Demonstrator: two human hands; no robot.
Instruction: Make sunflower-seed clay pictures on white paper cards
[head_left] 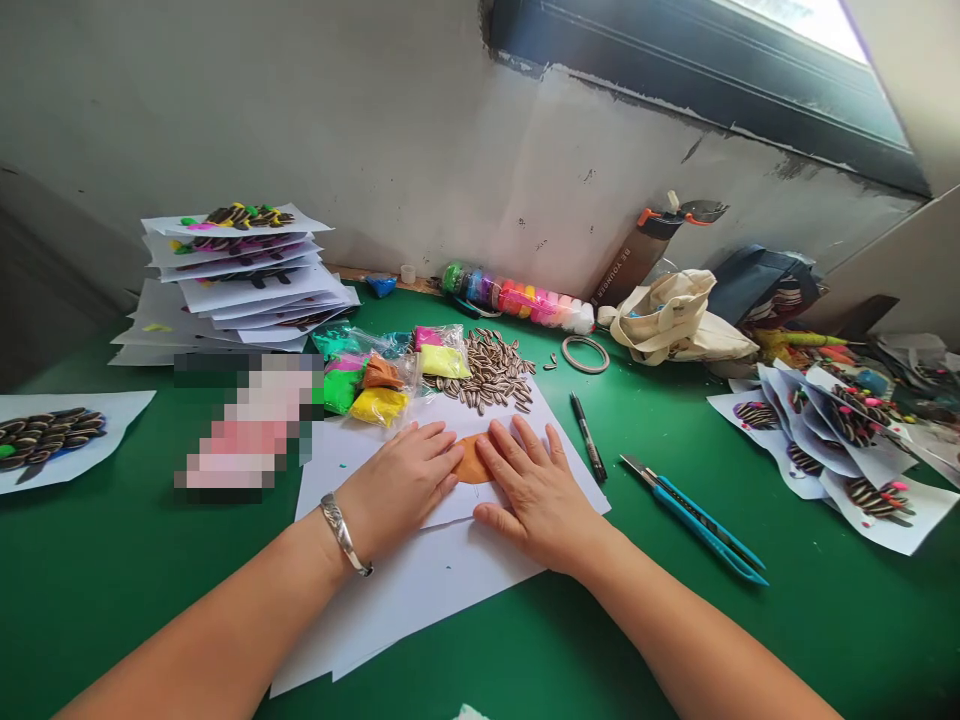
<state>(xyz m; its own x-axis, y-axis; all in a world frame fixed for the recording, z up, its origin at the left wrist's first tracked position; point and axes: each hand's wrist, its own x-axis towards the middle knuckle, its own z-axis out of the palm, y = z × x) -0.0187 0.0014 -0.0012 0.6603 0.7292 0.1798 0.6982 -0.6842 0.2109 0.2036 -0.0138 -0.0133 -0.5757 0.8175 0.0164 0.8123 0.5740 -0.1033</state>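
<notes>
A flat patch of orange clay (474, 462) lies on white paper (420, 580) in front of me. My left hand (405, 480) rests at the patch's left edge, fingers apart, holding nothing. My right hand (529, 490) lies flat with spread fingers, its fingertips on the patch's right side. Just beyond the hands are bags of coloured clay, among them a yellow one (379, 406), and a pile of striped sunflower seeds (495, 372). To the right of the paper lie a black pen (589, 437) and a blue cutter (697, 520).
Stacked papers with seed figures (247, 290) stand at the back left; more (885, 500) lie at the right. Along the wall are a tube of coloured clay (525, 300), a bottle (637, 250) and a cloth bag (667, 315). A tape roll (585, 340) lies nearer.
</notes>
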